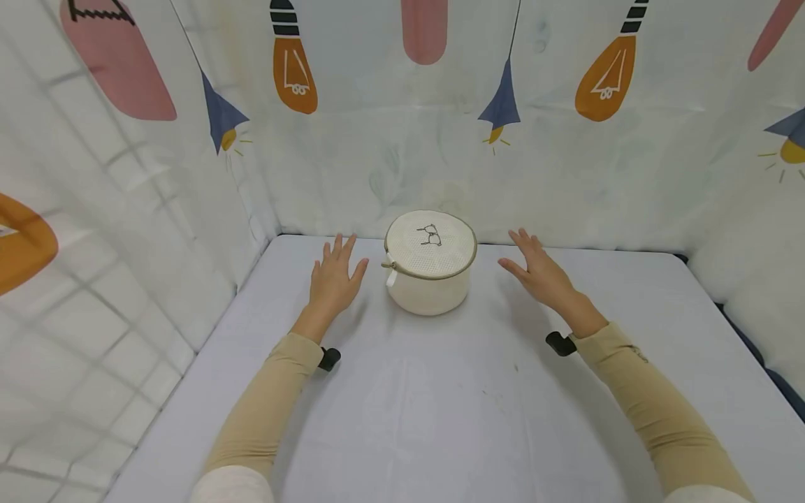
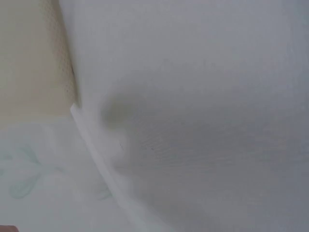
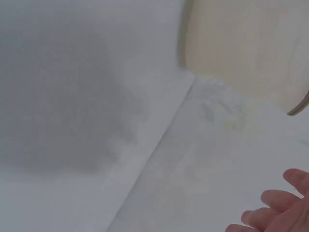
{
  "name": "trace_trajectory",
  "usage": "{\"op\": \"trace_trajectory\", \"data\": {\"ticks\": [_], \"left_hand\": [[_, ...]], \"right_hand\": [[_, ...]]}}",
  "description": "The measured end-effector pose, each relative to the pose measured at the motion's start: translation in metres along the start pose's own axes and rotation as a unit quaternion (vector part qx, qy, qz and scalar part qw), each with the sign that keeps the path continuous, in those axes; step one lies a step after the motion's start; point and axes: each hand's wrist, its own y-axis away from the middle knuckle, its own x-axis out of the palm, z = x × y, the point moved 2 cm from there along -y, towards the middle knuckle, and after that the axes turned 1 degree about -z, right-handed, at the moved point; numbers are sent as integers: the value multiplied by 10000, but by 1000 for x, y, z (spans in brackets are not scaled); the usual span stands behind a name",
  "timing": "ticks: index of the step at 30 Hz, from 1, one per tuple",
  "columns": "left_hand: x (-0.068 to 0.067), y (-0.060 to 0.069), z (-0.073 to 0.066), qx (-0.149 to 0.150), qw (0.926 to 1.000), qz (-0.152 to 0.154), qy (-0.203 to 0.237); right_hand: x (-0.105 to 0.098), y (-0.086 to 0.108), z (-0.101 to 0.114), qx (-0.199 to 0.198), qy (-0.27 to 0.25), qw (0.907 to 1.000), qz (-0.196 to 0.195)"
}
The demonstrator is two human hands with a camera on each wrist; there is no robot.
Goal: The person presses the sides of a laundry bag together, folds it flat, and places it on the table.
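A round cream zippered mesh bag [image 1: 430, 262] stands on the table near its far edge, its lid marked with a small dark drawing of glasses. Its zipper pull [image 1: 389, 265] and a white tag are on the left side. To the left of the bag, my left hand [image 1: 333, 279] hovers apart from it with fingers spread. On the other side my right hand [image 1: 542, 274] is held in the air, fingers extended, also not touching the bag. The bag's side [image 3: 236, 48] fills the upper right of the right wrist view, with my right fingertips [image 3: 277, 199] below. In the left wrist view, a bit of the bag [image 2: 34, 63] shows at upper left.
A white cloth covers the table [image 1: 415, 405]. Behind it hangs a white curtain [image 1: 352, 168] printed with bulbs and lamps, and another curtain side [image 1: 94, 300] closes off the left. Small cameras [image 1: 330, 359] are strapped at both wrists.
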Motion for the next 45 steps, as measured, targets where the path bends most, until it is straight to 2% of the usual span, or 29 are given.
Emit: {"op": "trace_trajectory", "data": {"ticks": [5,9,12,18,28,32,34,37,39,41,45], "left_hand": [[-3,2,-2,56,9995,-172,267],[-6,4,-5,16,9972,-266,702],[-8,4,-7,6,9934,-319,1098],[-12,5,-14,191,9824,-492,1793],[-16,7,-16,-121,9562,-227,2916],[-16,5,-16,-349,9403,-84,3386],[-16,4,-18,-482,9304,-33,3634],[-16,2,-22,-685,9067,65,4161],[-16,0,-25,-773,8938,131,4416],[-15,-1,-27,-858,8841,174,4591],[-14,-5,-31,-894,8845,241,4572]], "right_hand": [[0,2,6,-53,-159,9998,-64],[0,3,13,-94,-412,9991,-81],[0,4,16,-137,-602,9980,-121],[1,3,20,-157,-847,9961,-208],[3,5,30,-280,-1408,9891,-318],[5,4,34,-278,-1813,9825,-337],[6,3,35,-250,-2026,9785,-307],[8,0,37,-182,-2230,9741,-335],[8,-1,38,-121,-2327,9716,-414],[9,-1,39,-77,-2420,9689,-519],[10,-3,40,-8,-2630,9626,-656]]}}
